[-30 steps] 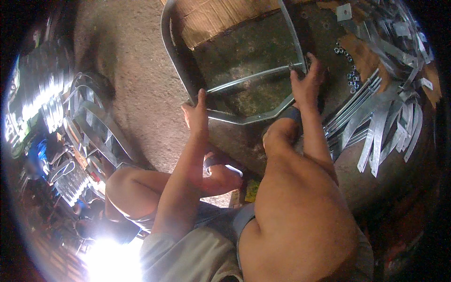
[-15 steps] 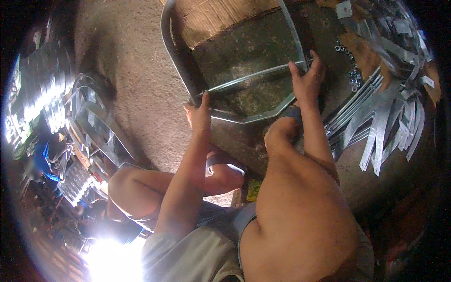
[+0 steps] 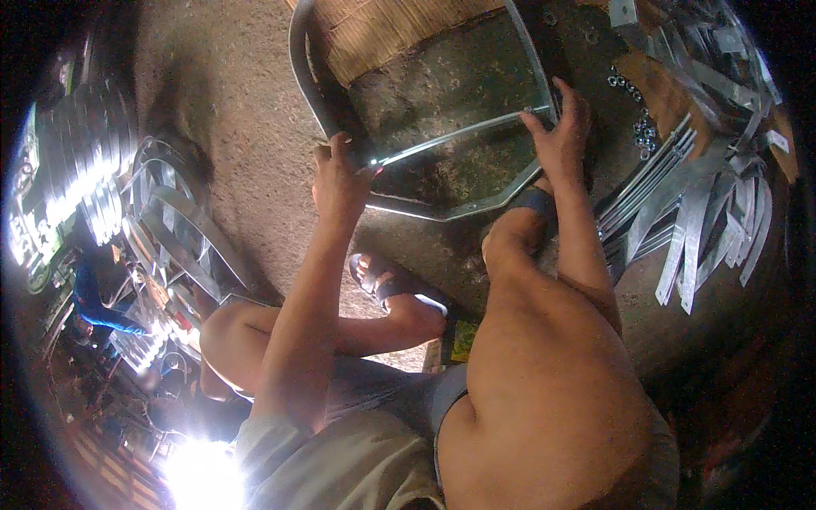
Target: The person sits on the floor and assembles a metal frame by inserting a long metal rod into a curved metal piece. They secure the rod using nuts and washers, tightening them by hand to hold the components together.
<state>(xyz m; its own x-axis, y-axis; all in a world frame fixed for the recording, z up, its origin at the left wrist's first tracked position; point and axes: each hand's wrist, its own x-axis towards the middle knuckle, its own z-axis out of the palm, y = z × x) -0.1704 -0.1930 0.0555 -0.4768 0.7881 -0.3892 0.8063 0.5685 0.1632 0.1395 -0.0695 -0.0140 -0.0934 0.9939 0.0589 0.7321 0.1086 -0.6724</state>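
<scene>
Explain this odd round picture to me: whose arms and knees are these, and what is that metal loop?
No machine here: a person wears a wide fisheye camera on the head, looking down, which bends straight edges. You see their own bare arms, knees and sandalled feet while they sit low on a dirt floor. The left hand grips the left side of a shiny metal frame, a bent loop with a thin crossbar. The right hand holds the crossbar's right end against the frame. To the right lie a pile of flat metal strips and some small nuts. More bent metal frames lie at the left.
</scene>
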